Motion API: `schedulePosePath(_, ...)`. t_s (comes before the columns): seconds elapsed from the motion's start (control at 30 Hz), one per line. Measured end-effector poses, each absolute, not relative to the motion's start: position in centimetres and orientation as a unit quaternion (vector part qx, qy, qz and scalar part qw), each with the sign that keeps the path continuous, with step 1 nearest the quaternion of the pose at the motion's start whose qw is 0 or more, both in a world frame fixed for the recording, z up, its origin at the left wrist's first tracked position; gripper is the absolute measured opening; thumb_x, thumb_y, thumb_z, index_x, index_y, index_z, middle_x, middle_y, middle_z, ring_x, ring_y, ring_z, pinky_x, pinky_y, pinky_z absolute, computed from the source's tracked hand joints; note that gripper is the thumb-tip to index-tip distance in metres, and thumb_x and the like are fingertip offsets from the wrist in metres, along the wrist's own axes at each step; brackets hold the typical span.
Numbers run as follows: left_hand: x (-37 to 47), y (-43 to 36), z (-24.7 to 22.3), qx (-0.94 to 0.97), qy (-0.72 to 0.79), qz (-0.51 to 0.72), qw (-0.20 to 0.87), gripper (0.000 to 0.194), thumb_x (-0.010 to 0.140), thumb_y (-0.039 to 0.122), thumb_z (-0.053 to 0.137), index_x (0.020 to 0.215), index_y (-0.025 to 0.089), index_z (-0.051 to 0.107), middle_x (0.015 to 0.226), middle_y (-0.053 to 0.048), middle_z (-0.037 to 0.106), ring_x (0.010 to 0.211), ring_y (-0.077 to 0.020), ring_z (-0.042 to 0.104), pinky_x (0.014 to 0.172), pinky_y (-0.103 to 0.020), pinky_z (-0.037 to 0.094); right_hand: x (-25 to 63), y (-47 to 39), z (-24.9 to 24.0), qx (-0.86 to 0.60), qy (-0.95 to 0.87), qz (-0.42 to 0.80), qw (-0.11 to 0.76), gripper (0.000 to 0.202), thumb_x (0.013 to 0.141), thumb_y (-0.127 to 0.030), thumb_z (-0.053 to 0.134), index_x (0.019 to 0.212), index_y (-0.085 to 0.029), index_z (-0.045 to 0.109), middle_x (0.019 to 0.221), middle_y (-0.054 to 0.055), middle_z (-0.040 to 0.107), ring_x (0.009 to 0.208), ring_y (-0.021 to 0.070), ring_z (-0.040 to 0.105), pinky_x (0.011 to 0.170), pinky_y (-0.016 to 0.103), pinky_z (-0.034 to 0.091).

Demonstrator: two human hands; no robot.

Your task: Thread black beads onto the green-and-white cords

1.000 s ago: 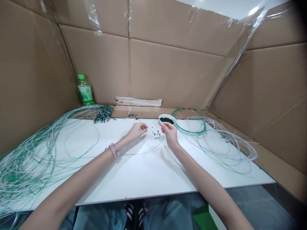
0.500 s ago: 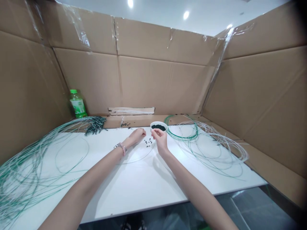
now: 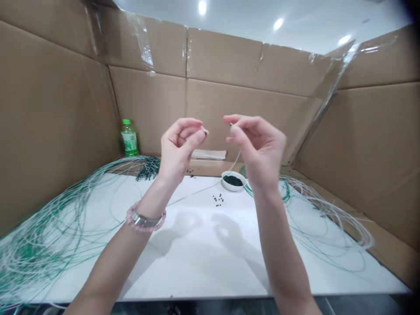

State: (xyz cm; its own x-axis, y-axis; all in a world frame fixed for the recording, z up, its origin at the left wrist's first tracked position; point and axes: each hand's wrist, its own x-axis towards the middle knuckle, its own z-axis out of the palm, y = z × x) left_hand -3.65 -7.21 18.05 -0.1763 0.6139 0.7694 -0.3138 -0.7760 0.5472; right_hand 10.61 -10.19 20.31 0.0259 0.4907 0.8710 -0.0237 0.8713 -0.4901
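Raised above the table, my left hand [image 3: 180, 148] pinches a small dark bead [image 3: 205, 132] between thumb and forefinger. My right hand [image 3: 259, 146], level with it and a short gap away, pinches the end of a thin strand [image 3: 234, 161] that hangs down behind the hand. Below and between the hands, a white bowl [image 3: 233, 187] of black beads stands on the white table [image 3: 197, 267]. Several loose black beads [image 3: 218, 200] lie in front of the bowl.
Long green and white strands [image 3: 49, 218] cover the table's left side, with dark ends bunched at the back. Coiled strands [image 3: 348, 223] lie on the right. A green bottle [image 3: 129, 139] stands at the back left. Cardboard walls [image 3: 246, 105] enclose the table.
Both hands have risen off the table toward the camera and now face each other. A dark bead now shows in my left fingertips. The view has shifted left.
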Motion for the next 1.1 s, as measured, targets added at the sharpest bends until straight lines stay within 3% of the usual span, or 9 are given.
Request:
schedulePosePath(0.3,-4.2,-9.7,18.7,0.577,0.109,0.728,0.353,0.039,0.059,0.045,0.083,0.076,0.02,0.058,0.062,0.008,0.061,0.061,-0.0096,0.065,0.059,-0.02,0.055,8.3,-14.3,20.1,-0.183,-0.703,0.129,0.674,0.016,0.08,-0.006,0.063,0.077,-0.021,0.062,0.096,-0.002,0.072,0.086,0.0118,0.071,0.073,0.022,0.061)
schedulePosePath(0.53,-4.6,-9.7,18.9,0.574,0.037,0.716,0.395,0.022,0.067,0.028,0.081,0.077,0.02,0.064,0.066,0.008,0.068,0.062,-0.0055,0.067,0.059,-0.011,0.055,8.4,-13.5,19.7,-0.176,-0.71,0.095,0.675,0.019,0.077,-0.002,0.063,0.075,-0.021,0.062,0.098,0.001,0.073,0.086,0.0141,0.071,0.063,0.019,0.061)
schedulePosePath(0.8,-2.6,-10.8,18.4,0.462,0.016,0.703,0.54,0.02,0.067,0.024,0.081,0.078,0.021,0.064,0.069,0.009,0.07,0.06,-0.0025,0.066,0.059,-0.007,0.054,7.6,-12.5,19.2,-0.146,-0.678,0.068,0.718,0.019,0.077,-0.002,0.063,0.076,-0.022,0.064,0.092,0.001,0.072,0.084,0.0149,0.071,0.059,0.021,0.063)
schedulePosePath(1.1,-2.5,-10.8,18.1,0.451,-0.001,0.701,0.553,0.017,0.071,0.021,0.079,0.08,0.021,0.065,0.07,0.008,0.071,0.061,-0.0022,0.065,0.066,-0.01,0.056,7.6,-12.3,19.1,-0.151,-0.675,0.046,0.72,0.02,0.078,-0.004,0.063,0.078,-0.024,0.063,0.091,0.0,0.072,0.079,0.0134,0.071,0.052,0.018,0.061)
